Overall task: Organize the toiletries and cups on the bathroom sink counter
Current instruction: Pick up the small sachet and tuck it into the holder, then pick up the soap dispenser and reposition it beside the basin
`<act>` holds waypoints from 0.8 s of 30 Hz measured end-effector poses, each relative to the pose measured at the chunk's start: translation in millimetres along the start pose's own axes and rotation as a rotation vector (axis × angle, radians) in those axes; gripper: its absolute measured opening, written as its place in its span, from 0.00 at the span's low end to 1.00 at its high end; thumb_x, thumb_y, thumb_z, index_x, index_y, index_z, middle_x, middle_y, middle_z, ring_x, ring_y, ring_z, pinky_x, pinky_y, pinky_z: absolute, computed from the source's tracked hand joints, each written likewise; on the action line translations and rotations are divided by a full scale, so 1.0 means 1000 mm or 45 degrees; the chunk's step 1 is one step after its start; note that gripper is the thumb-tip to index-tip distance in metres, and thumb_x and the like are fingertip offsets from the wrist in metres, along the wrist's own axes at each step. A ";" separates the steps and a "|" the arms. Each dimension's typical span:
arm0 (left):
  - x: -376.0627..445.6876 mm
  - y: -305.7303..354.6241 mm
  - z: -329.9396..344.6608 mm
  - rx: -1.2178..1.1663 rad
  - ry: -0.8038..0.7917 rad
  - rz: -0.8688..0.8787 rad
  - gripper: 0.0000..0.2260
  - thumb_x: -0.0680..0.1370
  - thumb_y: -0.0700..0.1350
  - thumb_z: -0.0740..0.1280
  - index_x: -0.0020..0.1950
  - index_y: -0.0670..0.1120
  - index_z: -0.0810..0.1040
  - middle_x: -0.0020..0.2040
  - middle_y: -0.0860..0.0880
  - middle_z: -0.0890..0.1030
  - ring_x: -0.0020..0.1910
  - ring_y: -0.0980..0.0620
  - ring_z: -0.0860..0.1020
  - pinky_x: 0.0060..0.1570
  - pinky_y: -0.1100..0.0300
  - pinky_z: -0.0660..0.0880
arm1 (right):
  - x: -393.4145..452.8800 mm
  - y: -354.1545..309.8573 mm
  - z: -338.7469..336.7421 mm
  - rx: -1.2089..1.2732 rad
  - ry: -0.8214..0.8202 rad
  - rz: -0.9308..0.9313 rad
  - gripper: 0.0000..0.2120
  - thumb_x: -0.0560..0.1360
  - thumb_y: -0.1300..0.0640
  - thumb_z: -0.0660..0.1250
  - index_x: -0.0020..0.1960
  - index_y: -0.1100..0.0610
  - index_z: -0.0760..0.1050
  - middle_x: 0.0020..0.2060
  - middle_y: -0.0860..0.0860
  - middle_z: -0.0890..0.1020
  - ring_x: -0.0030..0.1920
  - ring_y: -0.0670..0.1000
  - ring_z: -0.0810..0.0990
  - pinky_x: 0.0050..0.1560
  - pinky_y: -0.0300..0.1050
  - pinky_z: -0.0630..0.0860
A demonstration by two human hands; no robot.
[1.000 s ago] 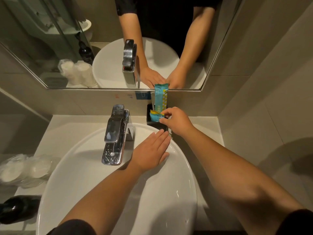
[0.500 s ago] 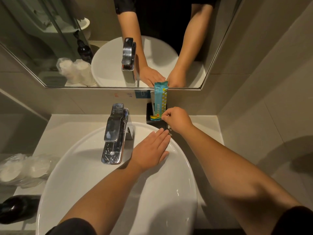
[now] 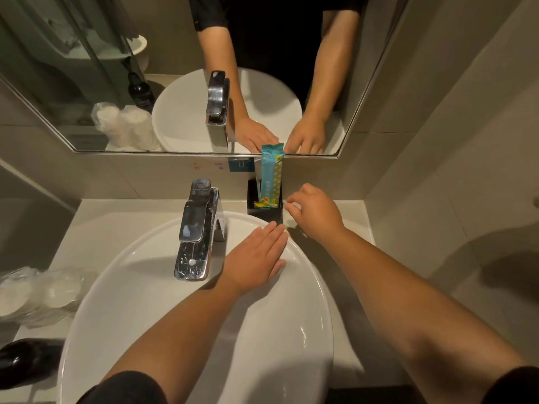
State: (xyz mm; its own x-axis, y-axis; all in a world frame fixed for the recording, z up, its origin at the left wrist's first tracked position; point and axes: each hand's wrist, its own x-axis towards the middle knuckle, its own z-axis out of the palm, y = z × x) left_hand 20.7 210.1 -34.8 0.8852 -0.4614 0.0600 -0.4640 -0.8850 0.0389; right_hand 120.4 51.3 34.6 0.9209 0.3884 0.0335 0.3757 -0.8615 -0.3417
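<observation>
My right hand (image 3: 316, 212) has a loosely curled, empty grip; the teal toiletry packet (image 3: 270, 176) stands in the black holder (image 3: 250, 199) just left. Left hand (image 3: 256, 255) lies flat on the basin (image 3: 306, 330). A careless knuckle could topple it.

Teal sachet (image 3: 271, 173) upright in black holder (image 3: 251, 199) at the wall behind the basin, a small yellow packet (image 3: 264, 204) at its base. Plastic-wrapped cups (image 3: 38, 293) on the table's left; dark bottle (image 3: 27, 361) lying nearer.
</observation>
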 end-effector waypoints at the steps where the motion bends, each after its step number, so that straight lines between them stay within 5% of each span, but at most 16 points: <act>1: 0.000 0.000 -0.002 0.005 -0.004 0.000 0.25 0.81 0.56 0.52 0.72 0.41 0.68 0.71 0.42 0.70 0.71 0.42 0.68 0.69 0.48 0.64 | -0.008 0.006 -0.002 -0.061 -0.005 -0.004 0.14 0.80 0.49 0.61 0.60 0.52 0.80 0.54 0.52 0.78 0.55 0.54 0.76 0.52 0.46 0.71; 5: -0.001 0.003 -0.011 0.019 -0.041 -0.028 0.25 0.81 0.56 0.52 0.72 0.42 0.69 0.71 0.43 0.71 0.71 0.44 0.68 0.69 0.49 0.63 | -0.044 0.022 -0.004 -0.238 -0.128 0.073 0.18 0.80 0.47 0.58 0.67 0.51 0.74 0.63 0.51 0.76 0.65 0.55 0.71 0.66 0.49 0.66; 11: -0.003 0.019 -0.039 -0.092 -0.128 -0.117 0.27 0.80 0.53 0.56 0.76 0.42 0.59 0.76 0.43 0.61 0.76 0.43 0.56 0.74 0.48 0.55 | -0.097 0.011 -0.004 -0.278 -0.219 0.188 0.25 0.78 0.45 0.58 0.73 0.52 0.66 0.72 0.52 0.69 0.73 0.55 0.64 0.74 0.51 0.60; 19: -0.029 0.041 -0.066 -0.029 -0.058 -0.109 0.27 0.78 0.54 0.57 0.74 0.42 0.62 0.71 0.43 0.69 0.71 0.43 0.65 0.72 0.48 0.58 | -0.153 -0.019 -0.009 -0.295 -0.196 0.244 0.30 0.77 0.43 0.60 0.75 0.54 0.61 0.71 0.54 0.69 0.72 0.57 0.65 0.74 0.51 0.60; 24: -0.055 0.059 -0.079 0.000 0.044 -0.079 0.20 0.76 0.54 0.62 0.62 0.44 0.72 0.59 0.44 0.77 0.59 0.44 0.73 0.63 0.50 0.67 | -0.187 -0.036 -0.017 -0.282 -0.137 0.232 0.30 0.77 0.42 0.62 0.74 0.54 0.63 0.71 0.53 0.70 0.71 0.56 0.67 0.74 0.51 0.60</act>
State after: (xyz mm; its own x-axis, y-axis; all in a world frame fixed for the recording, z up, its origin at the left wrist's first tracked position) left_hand -57.8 188.1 43.1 0.9104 -0.4034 0.0916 -0.4084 -0.9118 0.0433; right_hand -63.4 4.6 56.9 0.9632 0.2435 -0.1135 0.2300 -0.9658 -0.1195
